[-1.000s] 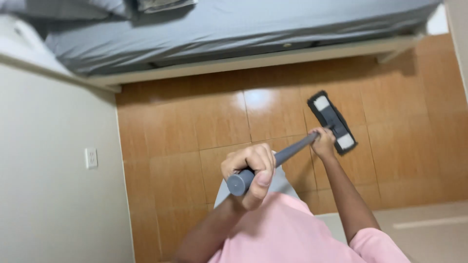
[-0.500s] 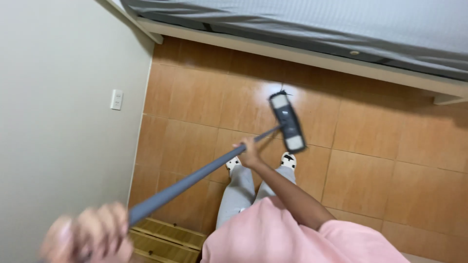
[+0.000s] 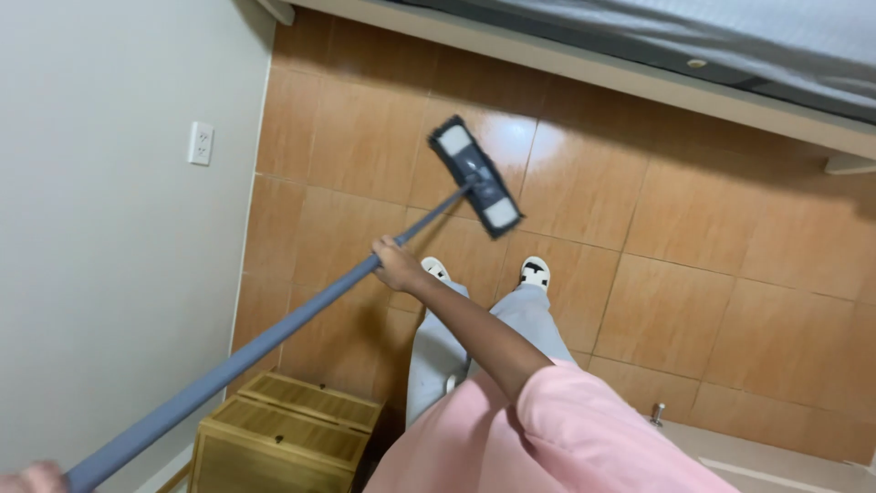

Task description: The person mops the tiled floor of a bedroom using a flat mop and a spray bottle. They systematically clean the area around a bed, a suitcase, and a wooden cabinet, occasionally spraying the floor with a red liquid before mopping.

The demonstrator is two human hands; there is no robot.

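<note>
Mop handle (image 3: 274, 333) is gripped midway by the right hand (image 3: 397, 267) and at its top end by the left hand (image 3: 27, 477), barely seen at the corner. Mop head (image 3: 475, 176) is pressed on the floor (image 3: 693, 228) before the bed frame (image 3: 639, 78). Bed frame or wooden crate (image 3: 283, 434) could be knocked on a wide stroke; wet tiles could be slipped on.

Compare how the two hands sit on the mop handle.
The right hand grips the grey mop handle partway down, in full view with the arm stretched out; the left hand holds the top end and shows only as a sliver at the frame's lower left corner. The right hand is nearer the mop head; the left is farthest from it. Both close around the same handle.
</note>
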